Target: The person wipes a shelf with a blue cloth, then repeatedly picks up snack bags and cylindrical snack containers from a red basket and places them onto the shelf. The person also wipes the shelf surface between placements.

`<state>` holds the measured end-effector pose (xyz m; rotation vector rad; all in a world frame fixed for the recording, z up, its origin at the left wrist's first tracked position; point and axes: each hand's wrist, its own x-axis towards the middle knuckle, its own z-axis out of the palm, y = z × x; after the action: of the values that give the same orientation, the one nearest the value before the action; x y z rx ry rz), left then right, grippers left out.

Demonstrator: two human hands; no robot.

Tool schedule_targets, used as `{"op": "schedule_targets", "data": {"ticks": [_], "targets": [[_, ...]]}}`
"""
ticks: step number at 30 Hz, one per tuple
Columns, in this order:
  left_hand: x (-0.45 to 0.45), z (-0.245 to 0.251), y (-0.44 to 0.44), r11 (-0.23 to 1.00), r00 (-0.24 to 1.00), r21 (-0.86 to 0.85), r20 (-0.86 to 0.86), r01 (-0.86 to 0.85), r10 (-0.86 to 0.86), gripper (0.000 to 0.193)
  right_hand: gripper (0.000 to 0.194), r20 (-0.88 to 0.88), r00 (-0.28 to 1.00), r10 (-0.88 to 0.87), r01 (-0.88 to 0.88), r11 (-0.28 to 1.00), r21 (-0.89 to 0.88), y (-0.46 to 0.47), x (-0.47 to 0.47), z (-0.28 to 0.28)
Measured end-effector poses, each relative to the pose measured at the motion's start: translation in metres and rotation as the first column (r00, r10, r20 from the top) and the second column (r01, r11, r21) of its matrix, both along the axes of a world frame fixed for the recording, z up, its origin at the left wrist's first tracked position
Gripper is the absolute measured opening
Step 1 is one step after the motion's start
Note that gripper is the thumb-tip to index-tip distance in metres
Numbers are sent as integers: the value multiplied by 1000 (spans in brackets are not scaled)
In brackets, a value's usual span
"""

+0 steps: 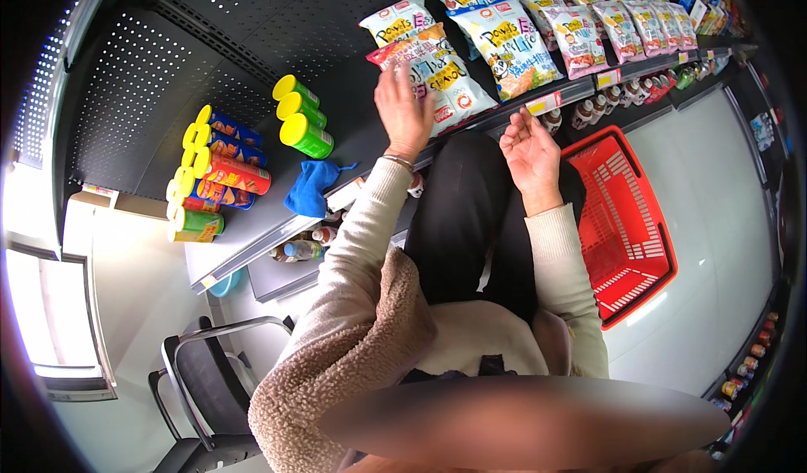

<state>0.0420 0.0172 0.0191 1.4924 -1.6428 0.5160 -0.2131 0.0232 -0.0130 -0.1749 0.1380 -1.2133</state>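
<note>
My left hand [403, 104] is at the near left end of the snack bags, fingers spread against or just over an upside-down white snack bag [457, 88]; whether it touches cannot be told. Behind that bag stand another white bag [400, 22] and, to its right, a blue-topped snack bag [514, 47]. My right hand [531, 151], palm up with fingers loosely curled, holds nothing and is just below the price tag [543, 103] on the shelf edge. Rows of small pink snack bags [577, 41] stand farther right on the black shelf [353, 113].
Left on the shelf are green canisters [306, 135], more stacked canisters [233, 170] and a blue cloth [310, 189]. Bottles [583, 113] line the lower shelf. A red shopping basket [630, 221] lies right of my legs; a black chair [211, 378] stands at lower left.
</note>
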Motion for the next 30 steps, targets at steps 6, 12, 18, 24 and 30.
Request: {"op": "schedule_targets", "data": {"ticks": [6, 12, 18, 24, 30], "targets": [[-30, 21, -21, 947, 954, 317, 267, 47, -136, 67, 20, 31, 999, 18, -17, 1000, -9, 4, -5, 4], [-35, 10, -26, 953, 959, 301, 260, 31, -114, 66, 21, 49, 999, 18, -18, 1000, -6, 3, -6, 2], [-33, 3, -29, 948, 970, 313, 206, 60, -129, 68, 23, 105, 993, 51, -48, 998, -33, -1, 0, -5], [-33, 2, -22, 960, 957, 277, 262, 52, -127, 63, 25, -40, 999, -22, 21, 999, -37, 8, -5, 3], [-55, 15, 26, 864, 895, 246, -198, 439, -399, 45, 29, -50, 998, -24, 18, 992, -129, 28, -14, 5]]}}
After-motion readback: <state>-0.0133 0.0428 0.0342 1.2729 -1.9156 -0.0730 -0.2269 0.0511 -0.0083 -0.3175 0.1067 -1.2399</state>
